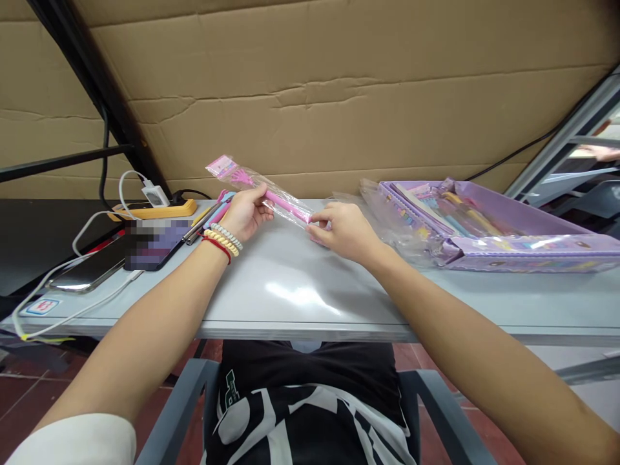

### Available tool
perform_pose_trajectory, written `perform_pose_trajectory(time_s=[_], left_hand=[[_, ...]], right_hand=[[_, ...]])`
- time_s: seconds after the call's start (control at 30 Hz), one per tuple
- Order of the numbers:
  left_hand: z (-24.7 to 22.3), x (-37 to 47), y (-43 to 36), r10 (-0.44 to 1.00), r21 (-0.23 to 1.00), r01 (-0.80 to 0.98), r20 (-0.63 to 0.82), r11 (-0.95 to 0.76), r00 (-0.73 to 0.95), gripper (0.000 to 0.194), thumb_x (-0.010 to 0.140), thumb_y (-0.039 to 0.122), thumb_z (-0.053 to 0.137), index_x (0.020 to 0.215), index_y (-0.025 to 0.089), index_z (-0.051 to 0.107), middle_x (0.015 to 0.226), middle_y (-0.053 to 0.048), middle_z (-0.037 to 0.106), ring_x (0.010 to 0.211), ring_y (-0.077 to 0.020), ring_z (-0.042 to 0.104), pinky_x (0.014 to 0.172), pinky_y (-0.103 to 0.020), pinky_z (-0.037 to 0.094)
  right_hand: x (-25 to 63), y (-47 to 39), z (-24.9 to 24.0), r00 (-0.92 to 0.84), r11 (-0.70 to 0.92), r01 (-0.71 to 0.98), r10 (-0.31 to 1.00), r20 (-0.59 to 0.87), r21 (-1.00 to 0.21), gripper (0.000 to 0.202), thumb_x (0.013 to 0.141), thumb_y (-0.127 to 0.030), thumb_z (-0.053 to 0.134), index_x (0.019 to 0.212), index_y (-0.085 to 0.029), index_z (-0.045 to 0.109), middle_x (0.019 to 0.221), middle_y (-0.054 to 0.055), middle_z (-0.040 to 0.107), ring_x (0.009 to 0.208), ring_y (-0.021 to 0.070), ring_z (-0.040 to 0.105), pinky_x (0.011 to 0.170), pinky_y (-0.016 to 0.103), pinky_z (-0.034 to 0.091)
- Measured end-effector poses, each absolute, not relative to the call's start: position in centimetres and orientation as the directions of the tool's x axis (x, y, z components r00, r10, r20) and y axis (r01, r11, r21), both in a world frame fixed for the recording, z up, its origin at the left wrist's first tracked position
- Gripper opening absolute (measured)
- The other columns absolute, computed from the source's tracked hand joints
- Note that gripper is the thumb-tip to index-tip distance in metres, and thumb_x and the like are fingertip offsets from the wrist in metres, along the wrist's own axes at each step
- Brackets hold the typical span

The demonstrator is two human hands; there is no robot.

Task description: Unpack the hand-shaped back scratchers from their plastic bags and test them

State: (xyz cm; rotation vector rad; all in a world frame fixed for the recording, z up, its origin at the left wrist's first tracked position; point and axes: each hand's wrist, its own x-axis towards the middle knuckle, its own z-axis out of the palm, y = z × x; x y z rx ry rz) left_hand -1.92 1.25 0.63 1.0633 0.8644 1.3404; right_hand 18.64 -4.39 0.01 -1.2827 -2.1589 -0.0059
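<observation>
Between my hands is a slim pink back scratcher (285,205) with a small hand-shaped head, sealed in a clear plastic sleeve with a pink printed header. It slants over the tabletop, head end up at the left. My left hand (247,212) is closed on the sleeve near the middle, thumb on top. At the lower right end, my right hand (347,231) pinches the sleeve between thumb and fingers. Several coloured pens (213,213) lie beside my left wrist, partly hidden by it. Loose clear plastic (387,219) lies right of my right hand.
A purple open box (523,253) holding packaged items stands on the grey table (290,278) at the right. Phones (90,268) with white cables and a yellow power strip (179,209) occupy the left. Cardboard (339,84) backs the table.
</observation>
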Motion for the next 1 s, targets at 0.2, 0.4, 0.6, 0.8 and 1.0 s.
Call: perform_pose_trajectory(time_s=[0.2, 0.4, 0.6, 0.8, 1.0], left_hand=[[0.8, -1.8, 0.9, 0.991, 0.945, -0.318, 0.105, -0.073, 0.085, 0.031, 0.094, 0.031, 0.057, 0.068, 0.015, 0.053, 0.054, 0.002, 0.056, 0.046, -0.0075, 0.053, 0.051, -0.022, 0.046], [0.8, -1.8, 0.9, 0.986, 0.951, -0.300, 0.119, -0.078, 0.118, 0.033, 0.091, 0.036, 0.064, 0.069, 0.014, 0.054, 0.057, 0.001, 0.059, 0.048, -0.0073, 0.055, 0.052, -0.022, 0.046], [0.6, -2.0, 1.1, 0.976, 0.940, -0.327, 0.156, -0.099, 0.154, 0.034, 0.090, 0.038, 0.067, 0.070, 0.013, 0.056, 0.057, 0.001, 0.060, 0.049, -0.0084, 0.058, 0.051, -0.022, 0.047], [0.8, -1.6, 1.3, 0.991, 0.930, -0.347, 0.135, -0.121, 0.016, 0.043, 0.088, 0.054, 0.063, 0.069, 0.017, 0.050, 0.052, 0.001, 0.058, 0.043, -0.0102, 0.056, 0.047, -0.023, 0.046], [0.8, -1.7, 1.9, 0.985, 0.914, -0.383, 0.086, -0.137, -0.147, 0.047, 0.091, 0.062, 0.052, 0.072, 0.019, 0.052, 0.050, 0.002, 0.056, 0.038, -0.0105, 0.051, 0.043, -0.023, 0.042]], right_hand=[[18.7, -4.1, -0.3, -0.290, 0.568, 0.752, 0.740, 0.606, -0.334, 0.022, 0.087, -0.032, 0.061, 0.090, -0.020, 0.079, 0.072, 0.003, 0.063, 0.066, 0.0143, 0.052, 0.066, 0.028, 0.037], [18.7, -4.2, -0.3, -0.304, 0.591, 0.747, 0.711, 0.634, -0.304, 0.027, 0.089, -0.033, 0.056, 0.075, -0.018, 0.074, 0.069, 0.004, 0.061, 0.065, 0.0145, 0.050, 0.065, 0.028, 0.036], [18.7, -4.2, -0.2, -0.347, 0.611, 0.741, 0.705, 0.619, -0.281, 0.028, 0.087, -0.027, 0.053, 0.063, -0.017, 0.063, 0.060, 0.002, 0.055, 0.060, 0.0129, 0.045, 0.062, 0.028, 0.031], [18.4, -4.6, 0.1, -0.252, 0.558, 0.739, 0.749, 0.613, -0.378, 0.016, 0.076, -0.027, 0.056, 0.065, -0.017, 0.062, 0.058, 0.001, 0.056, 0.056, 0.0122, 0.045, 0.059, 0.028, 0.033], [18.1, -5.0, 0.3, -0.217, 0.584, 0.711, 0.713, 0.666, -0.393, 0.013, 0.067, -0.028, 0.055, 0.058, -0.019, 0.051, 0.054, 0.000, 0.049, 0.054, 0.0118, 0.041, 0.056, 0.028, 0.032]])
